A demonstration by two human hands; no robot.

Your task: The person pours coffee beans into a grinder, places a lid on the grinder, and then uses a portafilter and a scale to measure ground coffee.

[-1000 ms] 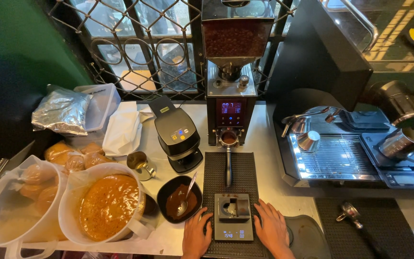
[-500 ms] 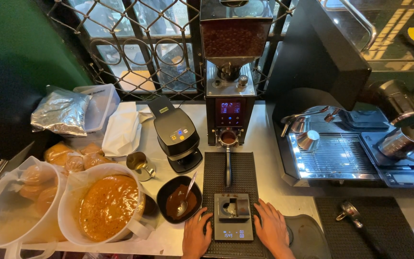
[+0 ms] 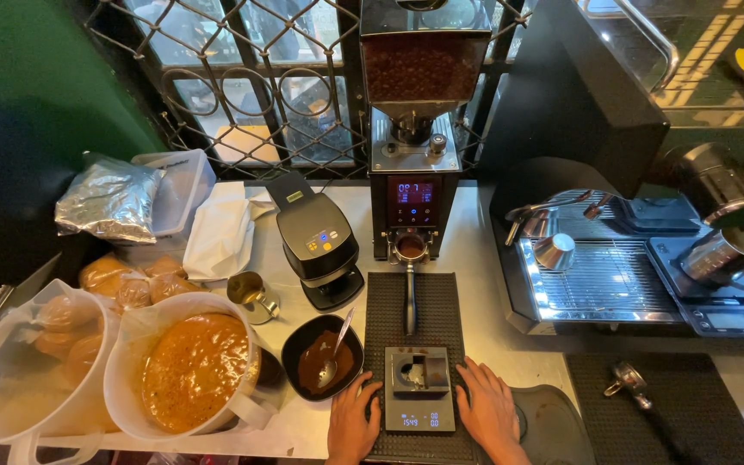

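Observation:
My left hand (image 3: 353,422) rests flat on the counter edge, touching the left side of a small grey digital scale (image 3: 419,409). On the scale's right side lies my right hand (image 3: 488,412), fingers spread. A square dark holder (image 3: 419,372) sits on the scale. The scale lies on a black ribbed mat (image 3: 389,310). Farther back a portafilter (image 3: 409,258) filled with ground coffee hangs in the fork of a coffee grinder (image 3: 413,129), whose hopper holds beans. Both hands hold nothing.
A black bowl with a spoon (image 3: 322,357) and brown powder sits left of the scale. Two white plastic-lined buckets (image 3: 184,370) stand at the left, with bagged buns (image 3: 122,277) behind. An espresso machine (image 3: 630,267) with steel pitchers fills the right. A second portafilter (image 3: 639,394) lies on a mat.

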